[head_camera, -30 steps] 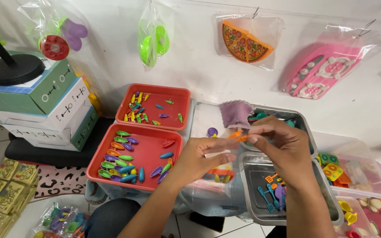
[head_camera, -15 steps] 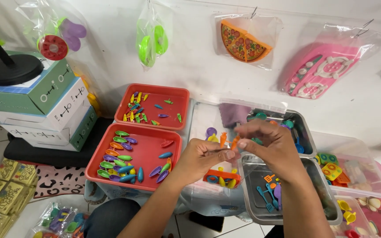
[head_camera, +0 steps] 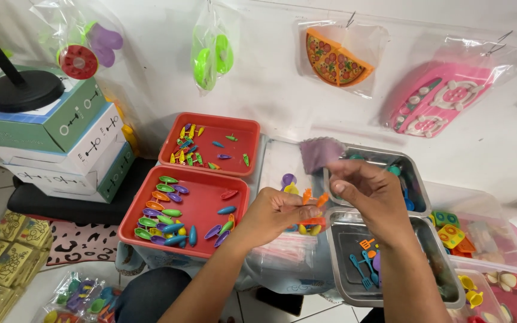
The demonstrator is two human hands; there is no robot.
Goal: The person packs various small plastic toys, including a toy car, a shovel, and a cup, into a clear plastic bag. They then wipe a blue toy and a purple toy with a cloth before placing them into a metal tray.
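My left hand [head_camera: 273, 213] pinches the edge of a clear plastic bag [head_camera: 297, 236] that holds several small toy pieces, an orange one among them. My right hand [head_camera: 367, 194] is just to its right, with its fingertips closed on a small orange toy carrot [head_camera: 322, 199] at the bag's mouth. A second small orange piece [head_camera: 307, 195] sticks up beside my left thumb. Both hands hover above the gap between a red tray [head_camera: 195, 209] of coloured toy spoons and a steel tray [head_camera: 345, 230] of toy utensils.
A second red tray [head_camera: 237, 128] of small toy pieces stands behind. Another steel tray [head_camera: 411, 164] with a purple cloth [head_camera: 320, 151] lies at the back. Pink bins [head_camera: 501, 242] of toys sit right, stacked boxes [head_camera: 70, 143] left. Bagged toys [head_camera: 336, 57] hang on the wall.
Both hands have dropped lower and drawn closer together. The orange carrot has gone from held up in front of the steel tray down to the bag's mouth.
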